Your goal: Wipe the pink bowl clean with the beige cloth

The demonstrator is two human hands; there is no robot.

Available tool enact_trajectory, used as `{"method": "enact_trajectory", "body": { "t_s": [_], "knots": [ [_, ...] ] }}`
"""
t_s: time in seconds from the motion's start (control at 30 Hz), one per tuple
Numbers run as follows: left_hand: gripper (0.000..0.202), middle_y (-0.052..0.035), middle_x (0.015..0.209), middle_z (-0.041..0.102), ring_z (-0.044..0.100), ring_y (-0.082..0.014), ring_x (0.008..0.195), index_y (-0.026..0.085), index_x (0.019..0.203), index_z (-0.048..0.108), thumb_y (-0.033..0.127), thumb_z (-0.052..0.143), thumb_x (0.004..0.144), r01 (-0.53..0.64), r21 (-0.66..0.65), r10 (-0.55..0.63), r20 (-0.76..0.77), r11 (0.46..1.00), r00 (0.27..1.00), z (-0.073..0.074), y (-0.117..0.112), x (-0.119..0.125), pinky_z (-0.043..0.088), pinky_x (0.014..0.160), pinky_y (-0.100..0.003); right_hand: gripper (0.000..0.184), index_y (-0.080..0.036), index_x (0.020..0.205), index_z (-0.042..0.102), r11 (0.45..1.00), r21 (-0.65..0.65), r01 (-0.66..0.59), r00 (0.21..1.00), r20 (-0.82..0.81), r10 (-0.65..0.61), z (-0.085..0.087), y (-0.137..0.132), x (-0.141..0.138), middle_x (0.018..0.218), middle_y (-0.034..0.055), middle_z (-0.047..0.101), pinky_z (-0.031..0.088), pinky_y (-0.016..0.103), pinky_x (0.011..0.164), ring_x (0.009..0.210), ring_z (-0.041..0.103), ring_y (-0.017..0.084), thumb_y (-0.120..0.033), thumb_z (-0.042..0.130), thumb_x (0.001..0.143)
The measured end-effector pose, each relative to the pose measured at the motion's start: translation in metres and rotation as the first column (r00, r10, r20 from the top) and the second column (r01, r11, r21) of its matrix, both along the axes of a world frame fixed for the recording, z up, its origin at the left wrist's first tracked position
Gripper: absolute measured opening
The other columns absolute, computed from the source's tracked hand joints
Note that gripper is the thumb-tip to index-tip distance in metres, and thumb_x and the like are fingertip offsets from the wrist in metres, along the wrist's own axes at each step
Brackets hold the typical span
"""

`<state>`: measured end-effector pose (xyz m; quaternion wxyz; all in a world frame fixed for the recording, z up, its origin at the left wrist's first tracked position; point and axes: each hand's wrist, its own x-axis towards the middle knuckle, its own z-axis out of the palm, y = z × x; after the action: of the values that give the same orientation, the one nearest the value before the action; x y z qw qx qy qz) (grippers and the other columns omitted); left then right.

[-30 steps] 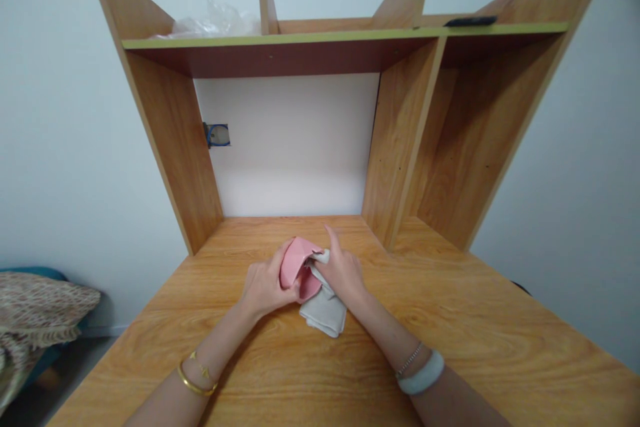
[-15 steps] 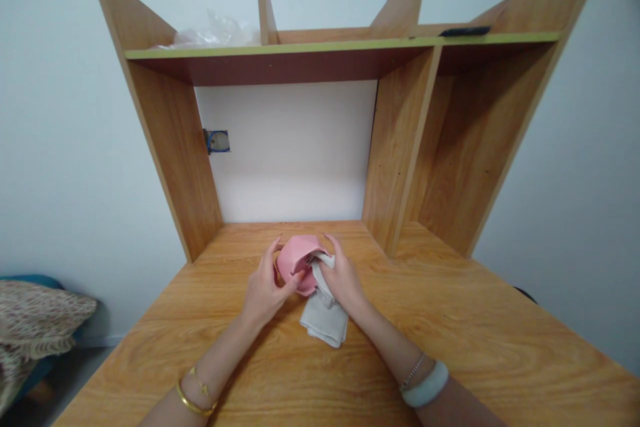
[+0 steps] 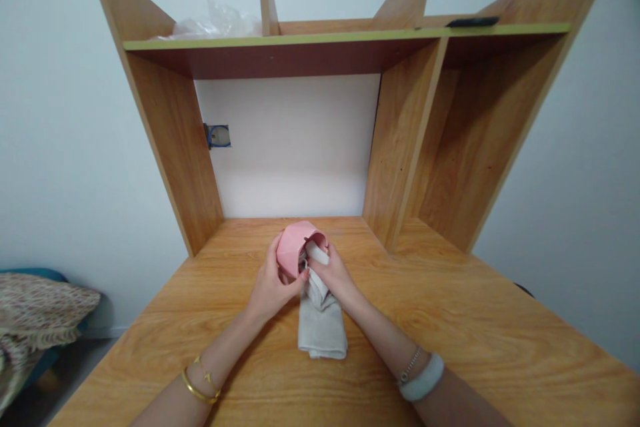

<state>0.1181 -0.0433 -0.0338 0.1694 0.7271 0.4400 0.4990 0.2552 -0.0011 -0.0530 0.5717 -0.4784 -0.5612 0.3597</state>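
Observation:
My left hand (image 3: 270, 283) is closed around a pink cup (image 3: 295, 247), held tilted above the middle of the wooden desk (image 3: 450, 320) with its opening turned to the right. My right hand (image 3: 334, 273) grips a grey cloth (image 3: 320, 327) and presses its upper end into the cup's opening. The cloth's lower end hangs down and lies on the desk between my wrists. A gold bracelet is on my left wrist, and a pale bangle with a thin chain is on my right.
A wooden hutch (image 3: 400, 147) with upright dividers stands at the back of the desk. On its top shelf lie clear plastic wrap (image 3: 215, 20) at the left and a dark flat object (image 3: 473, 21) at the right. A patterned fabric (image 3: 35, 313) lies at the lower left.
The pink cup has been lifted and turned so its opening shows more. My right hand has pushed the cloth deeper into it, and the cloth now hangs longer and straighter.

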Motion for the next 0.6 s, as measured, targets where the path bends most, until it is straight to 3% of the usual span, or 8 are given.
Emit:
{"method": "enact_trajectory", "body": {
  "t_s": [0.1,0.23,0.33,0.43,0.53,0.6],
  "knots": [
    [0.081,-0.0086,0.110,0.054,0.058,-0.0190,0.082,0.019,0.132,0.018,0.037,0.061,0.066,-0.093,0.034,0.097,-0.142,0.995,0.985,0.005,-0.002,-0.004,0.046,0.070,-0.029,0.044,-0.014,0.100,0.047,0.998,-0.051,0.027,0.995,0.099,-0.022,-0.001,0.001,0.004,0.092,0.0081,0.062,0.046,0.027,0.068,0.078,0.059,0.017,-0.023,0.060,0.058],
    [0.076,-0.0064,0.098,0.061,0.060,-0.0199,0.074,0.019,0.131,0.025,0.041,0.057,0.065,-0.191,0.057,0.200,-0.294,0.980,0.935,0.009,-0.006,-0.007,0.045,0.068,-0.030,0.061,-0.014,0.115,0.041,0.991,-0.023,0.131,0.944,0.308,-0.118,0.009,-0.003,0.011,0.094,0.0098,0.062,0.044,0.027,0.066,0.079,0.059,0.019,-0.029,0.062,0.060],
    [0.072,-0.0053,0.088,0.064,0.060,-0.0208,0.069,0.018,0.128,0.033,0.041,0.055,0.063,-0.216,0.066,0.225,-0.369,0.974,0.902,0.013,-0.008,-0.009,0.045,0.066,-0.030,0.067,-0.016,0.125,0.034,0.980,0.017,0.198,0.831,0.527,-0.177,0.022,-0.011,0.016,0.089,0.0090,0.064,0.041,0.026,0.062,0.075,0.060,0.020,-0.035,0.059,0.065],
    [0.069,-0.0050,0.087,0.065,0.061,-0.0210,0.069,0.018,0.125,0.037,0.041,0.054,0.062,-0.178,0.087,0.197,-0.382,0.980,0.903,0.016,-0.007,-0.014,0.045,0.068,-0.030,0.069,-0.020,0.130,0.027,0.970,0.079,0.228,0.664,0.716,-0.215,0.032,-0.022,0.016,0.081,0.0079,0.065,0.038,0.026,0.059,0.074,0.061,0.023,-0.039,0.055,0.070],
    [0.068,-0.0046,0.084,0.065,0.061,-0.0208,0.066,0.018,0.124,0.039,0.041,0.052,0.062,-0.143,0.098,0.171,-0.418,0.985,0.892,0.016,-0.006,-0.018,0.045,0.066,-0.030,0.070,-0.020,0.132,0.023,0.965,0.135,0.226,0.528,0.815,-0.238,0.038,-0.030,0.014,0.075,0.0074,0.065,0.037,0.028,0.058,0.072,0.061,0.024,-0.042,0.052,0.073],
    [0.067,-0.0047,0.081,0.066,0.060,-0.0212,0.063,0.018,0.123,0.040,0.042,0.053,0.062,-0.130,0.096,0.160,-0.466,0.987,0.870,0.015,-0.005,-0.019,0.045,0.065,-0.030,0.071,-0.018,0.133,0.021,0.966,0.161,0.201,0.482,0.842,-0.241,0.039,-0.033,0.013,0.073,0.0077,0.066,0.037,0.028,0.059,0.071,0.061,0.025,-0.041,0.051,0.073]
  ]
}}
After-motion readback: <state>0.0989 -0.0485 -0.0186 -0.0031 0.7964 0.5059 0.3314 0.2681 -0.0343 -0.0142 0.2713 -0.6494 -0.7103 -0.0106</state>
